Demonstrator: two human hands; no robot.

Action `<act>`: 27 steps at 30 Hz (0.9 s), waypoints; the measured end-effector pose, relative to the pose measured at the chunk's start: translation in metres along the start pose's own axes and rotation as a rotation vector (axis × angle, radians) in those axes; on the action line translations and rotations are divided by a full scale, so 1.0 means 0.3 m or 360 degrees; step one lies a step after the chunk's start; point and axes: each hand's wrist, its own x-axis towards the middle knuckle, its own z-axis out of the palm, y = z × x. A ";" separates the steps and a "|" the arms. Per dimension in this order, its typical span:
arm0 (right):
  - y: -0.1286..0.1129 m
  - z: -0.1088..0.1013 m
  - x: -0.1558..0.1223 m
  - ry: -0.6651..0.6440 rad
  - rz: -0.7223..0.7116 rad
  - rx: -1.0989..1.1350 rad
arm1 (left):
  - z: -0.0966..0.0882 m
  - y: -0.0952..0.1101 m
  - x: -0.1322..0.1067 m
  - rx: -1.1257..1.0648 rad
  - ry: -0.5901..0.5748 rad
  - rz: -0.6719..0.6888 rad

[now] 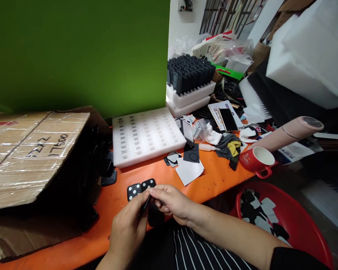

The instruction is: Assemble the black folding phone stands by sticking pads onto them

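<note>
My left hand (131, 225) and my right hand (170, 202) meet at the front edge of the orange table (214, 176). Both pinch a thin black flat piece (146, 202) held on edge between the fingertips. Just beyond the fingers two black square pieces with white dots (141, 187) lie side by side on the table. A dark piece also shows under my right palm, partly hidden.
A white foam tray (146, 135) with slots lies behind. An open cardboard box (30, 153) of black parts stands at left. A red mug (256, 159), white backing papers (189, 170), a phone, a pink tube and a red basin (293, 217) of scraps are at right.
</note>
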 end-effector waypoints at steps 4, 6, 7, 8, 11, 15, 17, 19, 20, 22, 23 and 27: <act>0.004 -0.002 -0.005 -0.0086 0.0087 0.0379 | 0.020 -0.004 0.020 -0.0385 0.0122 -0.0585; -0.004 -0.006 -0.013 -0.0105 0.0131 0.0422 | 0.026 -0.012 0.039 -0.0633 0.0295 -0.0879; -0.009 -0.008 -0.017 -0.0091 0.0152 0.0372 | 0.027 -0.016 0.048 -0.0740 0.0378 -0.0973; -0.012 -0.009 -0.020 -0.0072 0.0178 0.0296 | 0.027 -0.018 0.055 -0.0822 0.0439 -0.1028; -0.013 -0.007 -0.023 -0.0026 0.0257 0.0089 | 0.025 -0.013 0.060 -0.0882 0.0445 -0.0988; -0.004 -0.006 -0.014 0.0034 0.0261 -0.0002 | 0.030 0.005 0.035 -0.0757 0.0337 -0.0746; -0.003 -0.010 -0.012 0.0028 0.0248 -0.0044 | 0.034 0.010 0.022 -0.0702 0.0236 -0.0627; -0.006 -0.017 -0.014 0.0010 0.0247 -0.0059 | 0.036 0.009 0.014 -0.0625 0.0133 -0.0498; -0.009 -0.021 -0.016 0.0009 0.0255 -0.0031 | 0.037 0.007 0.012 -0.0585 0.0105 -0.0430; -0.016 -0.031 -0.020 0.0012 0.0319 0.0112 | 0.038 0.002 0.009 -0.0540 0.0085 -0.0314; -0.018 -0.037 -0.022 -0.0002 0.0382 0.0217 | 0.039 -0.001 0.008 -0.0544 0.0084 -0.0273; -0.013 -0.053 -0.026 -0.0070 0.0607 0.0584 | 0.046 -0.008 -0.006 -0.0624 -0.0005 -0.0158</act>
